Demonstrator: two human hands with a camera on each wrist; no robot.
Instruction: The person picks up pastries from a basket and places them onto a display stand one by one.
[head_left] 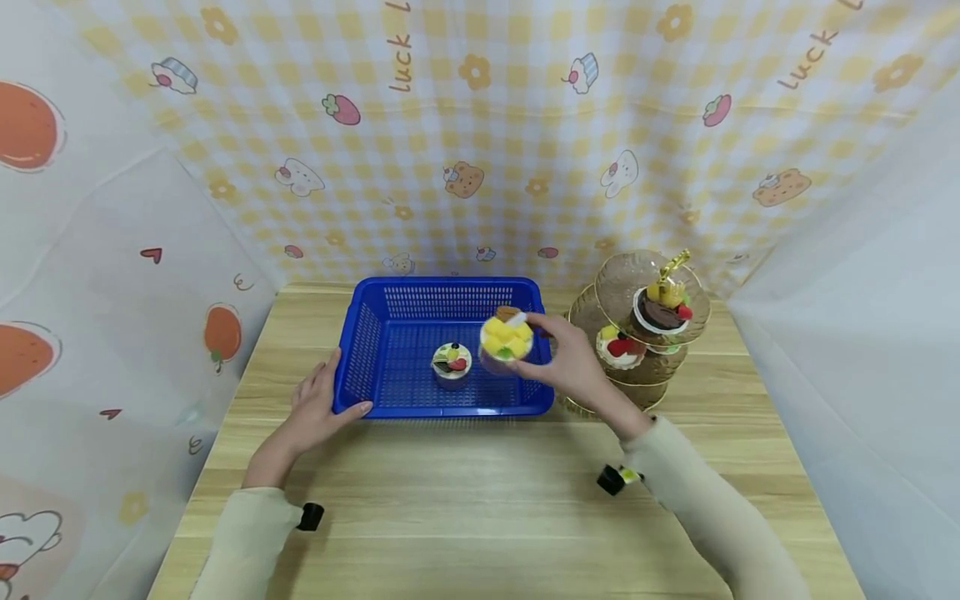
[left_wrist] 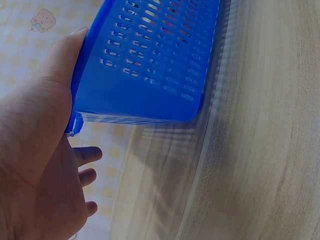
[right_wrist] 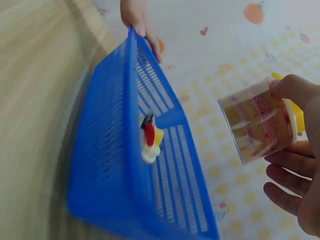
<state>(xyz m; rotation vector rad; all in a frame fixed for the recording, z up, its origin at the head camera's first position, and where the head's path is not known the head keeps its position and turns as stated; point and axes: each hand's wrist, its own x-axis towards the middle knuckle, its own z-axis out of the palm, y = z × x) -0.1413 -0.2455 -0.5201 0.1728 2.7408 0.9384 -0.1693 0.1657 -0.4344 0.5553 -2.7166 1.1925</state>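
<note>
My right hand (head_left: 564, 358) pinches the top of a clear dessert cup (head_left: 506, 343) between thumb and fingers, over the right part of the blue plastic basket (head_left: 442, 411). The cup has yellow fruit cubes, a green leaf and a brown biscuit on top. In the right wrist view, pink and tan cake layers (right_wrist: 260, 120) show through its tilted wall. A smaller fruit-topped cake cup (head_left: 452, 364) stands inside the basket. My left hand (head_left: 318, 408) holds the basket's near left corner, thumb along the front rim and fingers at the left side.
Right of the basket stands a tiered stand (head_left: 622, 271) with gold rims. A chocolate fruit cake (head_left: 660, 312) sits on its upper tier, and a cream tart with red fruit (head_left: 619, 348) lower down. A patterned curtain (head_left: 480, 142) hangs behind the wooden table (head_left: 465, 500).
</note>
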